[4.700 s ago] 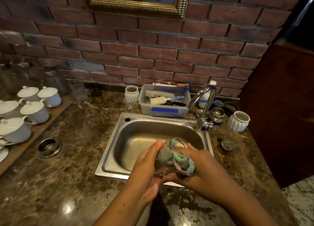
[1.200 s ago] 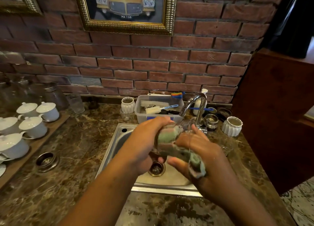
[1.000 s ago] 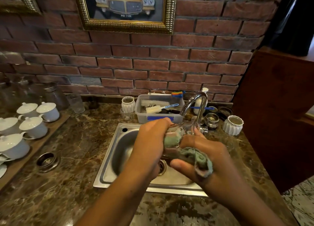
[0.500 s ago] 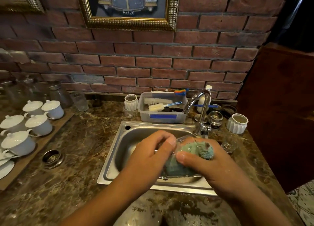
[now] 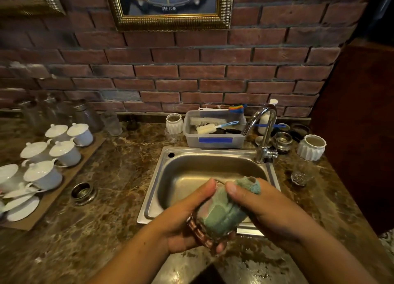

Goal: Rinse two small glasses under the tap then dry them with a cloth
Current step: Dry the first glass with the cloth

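A: Over the front edge of the sink (image 5: 191, 151)?
B: One small glass (image 5: 200, 234), tilted, gripped by the left hand (image 5: 187, 226). Its fingers curl under the base and the thumb lies on top. A green cloth (image 5: 248, 184) fills the glass. The right hand (image 5: 270, 211) pinches the cloth's free end, thumb closed on it.
A: Right of the sink?
B: Second glass (image 5: 300, 175), standing on the counter, no hand on it.
A: Behind the sink?
B: Tap (image 5: 263, 134) at the right corner. Plastic tub (image 5: 213, 141) holding brushes. White ribbed pot (image 5: 311, 147) further right; contents cannot be made out.

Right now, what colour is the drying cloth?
The cloth is pale green, blue at its end; head view.
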